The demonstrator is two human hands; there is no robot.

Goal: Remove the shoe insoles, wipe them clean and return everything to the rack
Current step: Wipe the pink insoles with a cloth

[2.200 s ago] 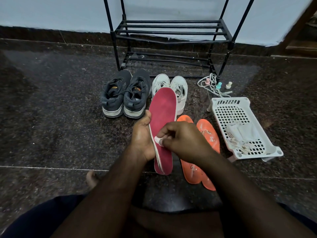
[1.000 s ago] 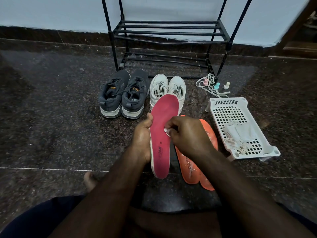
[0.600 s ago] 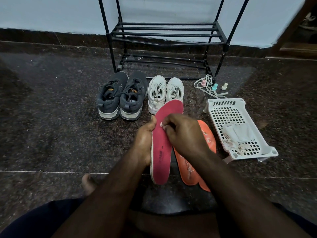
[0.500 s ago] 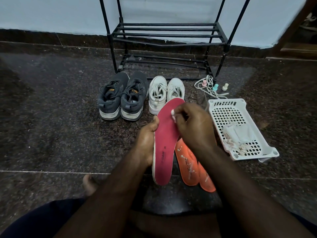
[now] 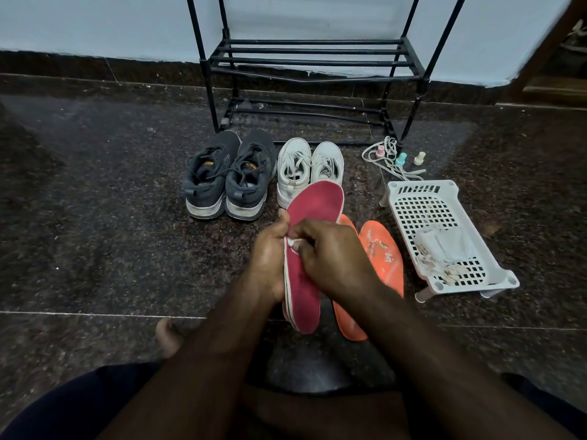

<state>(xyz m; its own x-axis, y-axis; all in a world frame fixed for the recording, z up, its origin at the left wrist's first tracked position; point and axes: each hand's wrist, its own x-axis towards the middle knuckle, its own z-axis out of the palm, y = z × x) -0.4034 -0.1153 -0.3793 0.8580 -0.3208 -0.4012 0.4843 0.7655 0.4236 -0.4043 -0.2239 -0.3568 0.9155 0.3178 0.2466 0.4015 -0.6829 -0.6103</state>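
Red insole [image 5: 313, 217]: long axis near-to-far, gripped at left edge by left hand [image 5: 270, 258]; right hand [image 5: 333, 258] pinching probably a small white wipe [image 5: 291, 242] against it.

My view is dim and bluish, my arms nearly in shadow, the wall [image 5: 95, 20] brightest, with edges bowed and the upper right corner smeared.

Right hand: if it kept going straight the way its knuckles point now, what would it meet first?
The right hand points left across the red insole, so it would likely meet the left hand gripping that insole's edge first; depth between them is unclear.
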